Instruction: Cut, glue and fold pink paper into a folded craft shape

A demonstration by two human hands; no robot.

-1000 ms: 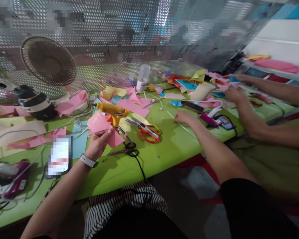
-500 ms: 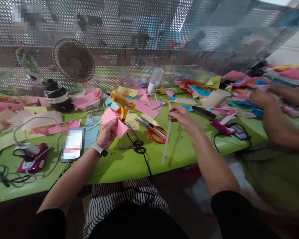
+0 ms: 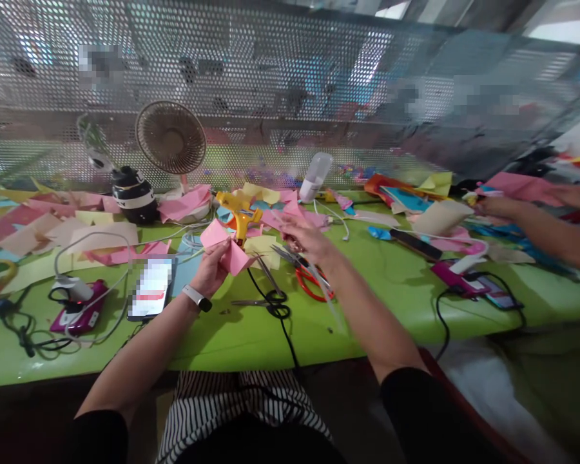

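Left hand point(image 3: 211, 276): while 12 is read as away from the wearer, from the gap between the hands, this one lies at 9, thumb and fingers pinching pink paper point(image 3: 240, 256).
Pink paper place: just left of that gap, tilted, above the worktop point(image 3: 406, 303); a light pinch at the edge should keep it uncreased.
Right hand point(image 3: 309, 241): at 2 to 3, blurred, fingers closed on a pale strip point(image 3: 336, 314).
Pale strip run: trails from the fingers toward 5; gripping near the leading end should steer it better, its tail lifted clear of any blades.
Yellow glue gun point(image 3: 242, 222): at 11, beside the paper; whether the left hand also supports it, I cannot tell. Treat the nozzle as hot and keep fingers off it.
Orange-handled scissors point(image 3: 314, 295): at 4, near the right wrist, crossed by the strip in this view.
Black-handled scissors point(image 3: 269, 278): at 6, blades spread; best pass above them.
Black cord point(image 3: 286, 338): toward 6, worth leaving slack.
Phone point(image 3: 149, 287): between 8 and 9.
Fan point(image 3: 174, 138): between 10 and 11.
Co-worker's hand point(image 3: 497, 209): nearly 3, well apart.
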